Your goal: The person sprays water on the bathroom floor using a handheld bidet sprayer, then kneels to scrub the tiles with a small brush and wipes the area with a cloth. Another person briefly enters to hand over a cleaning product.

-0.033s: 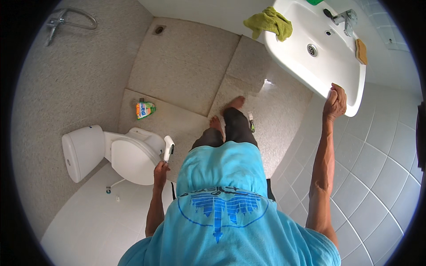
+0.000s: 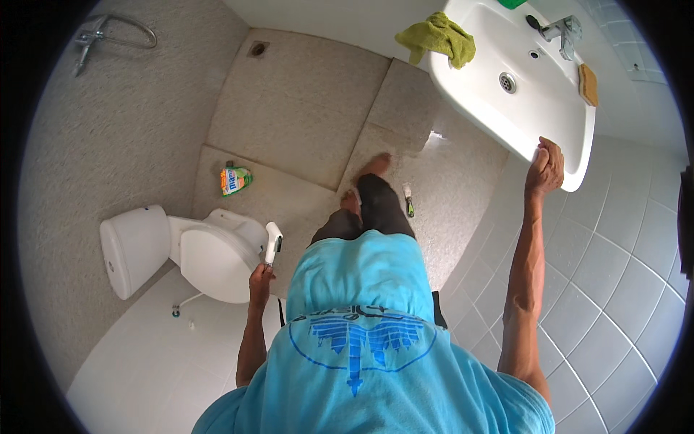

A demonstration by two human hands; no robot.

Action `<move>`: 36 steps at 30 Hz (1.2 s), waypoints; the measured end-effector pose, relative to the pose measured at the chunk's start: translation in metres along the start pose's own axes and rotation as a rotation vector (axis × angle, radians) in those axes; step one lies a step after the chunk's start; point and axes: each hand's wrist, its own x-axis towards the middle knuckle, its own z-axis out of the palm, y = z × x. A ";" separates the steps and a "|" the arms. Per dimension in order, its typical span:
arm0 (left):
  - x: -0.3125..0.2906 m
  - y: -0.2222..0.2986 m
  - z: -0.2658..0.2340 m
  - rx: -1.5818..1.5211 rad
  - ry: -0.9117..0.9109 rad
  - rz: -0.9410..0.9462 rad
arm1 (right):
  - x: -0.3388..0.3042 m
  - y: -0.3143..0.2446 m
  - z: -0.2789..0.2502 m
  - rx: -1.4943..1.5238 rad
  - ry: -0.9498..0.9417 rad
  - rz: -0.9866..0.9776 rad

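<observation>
A white spray handset (image 2: 273,241) stands up out of my left hand (image 2: 260,283), whose fingers are wrapped round its lower end. Beside it is the closed white toilet (image 2: 215,262). My right hand (image 2: 546,168) grips the near rim of the white washbasin (image 2: 486,113), fingers over the edge. A green cloth (image 2: 442,40) drapes over the basin's far left corner. On the basin's right edge lies a brown sponge (image 2: 588,85), near the chrome tap (image 2: 566,33).
A green and orange packet (image 2: 235,180) sits on the floor left of my feet (image 2: 375,166). A small brush-like tool (image 2: 409,200) with a dark and green handle lies to their right. The floor has a drain (image 2: 258,49). A shower mixer (image 2: 92,36) is on the left wall.
My feet and lower legs have shifted slightly to the left. Both hands keep their places, on the spray handset and the basin rim.
</observation>
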 end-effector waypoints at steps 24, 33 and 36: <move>0.014 0.009 0.042 0.358 0.191 -0.027 | 0.006 -0.001 0.000 0.032 -0.095 -0.055; 0.007 0.005 0.057 0.385 0.434 0.024 | 0.027 0.013 -0.019 0.102 -0.412 -0.182; 0.004 0.007 0.067 0.363 0.449 0.016 | 0.029 0.011 -0.018 0.158 -0.428 -0.181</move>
